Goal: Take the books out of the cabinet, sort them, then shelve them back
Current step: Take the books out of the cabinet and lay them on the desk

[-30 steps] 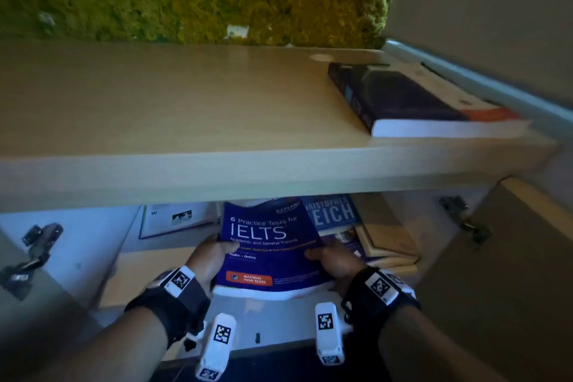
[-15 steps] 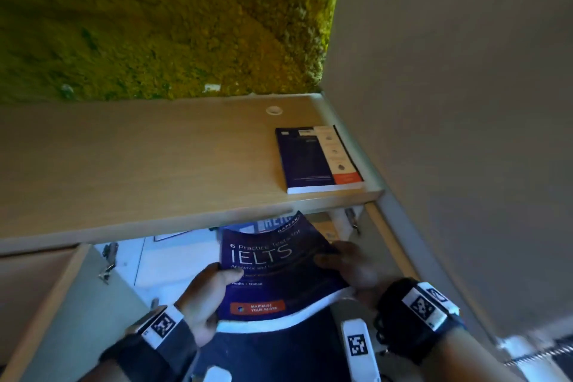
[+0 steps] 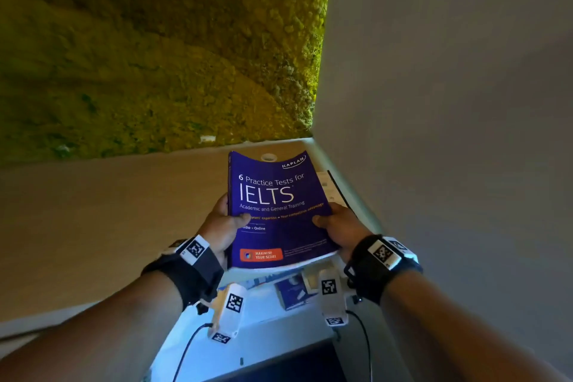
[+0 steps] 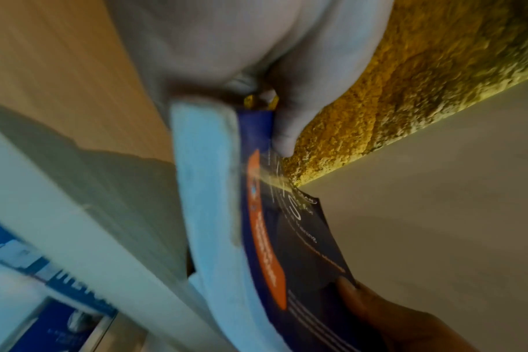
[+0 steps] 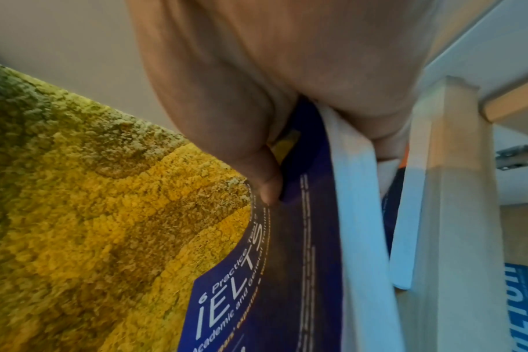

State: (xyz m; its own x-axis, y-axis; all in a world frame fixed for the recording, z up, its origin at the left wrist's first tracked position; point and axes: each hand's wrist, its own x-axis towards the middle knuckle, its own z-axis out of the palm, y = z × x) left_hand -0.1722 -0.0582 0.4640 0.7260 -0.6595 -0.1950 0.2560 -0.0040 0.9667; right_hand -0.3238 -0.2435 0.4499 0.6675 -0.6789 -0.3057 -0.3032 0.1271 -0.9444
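Observation:
I hold a purple IELTS practice-test book [image 3: 276, 211] face up above the wooden cabinet top [image 3: 108, 211]. My left hand [image 3: 224, 225] grips its left edge, thumb on the cover. My right hand [image 3: 336, 226] grips the right edge the same way. The wrist views show each thumb pressed on the cover of the IELTS book [image 4: 275, 250] [image 5: 286, 262] with the white page block beneath. A dark book [image 3: 333, 187] lies on the cabinet top, mostly hidden under the held one. More blue books [image 3: 291, 290] show down inside the cabinet below.
A mossy green-yellow wall [image 3: 155, 49] rises behind the cabinet top, and a plain grey wall [image 3: 449, 102] closes the right side. The white cabinet frame [image 3: 263, 332] lies below my wrists. The wooden top stretches bare to the left.
Both hands have lifted the IELTS book out of the cabinet and up over the wooden top, where it now covers the dark book. The head view has tilted upward.

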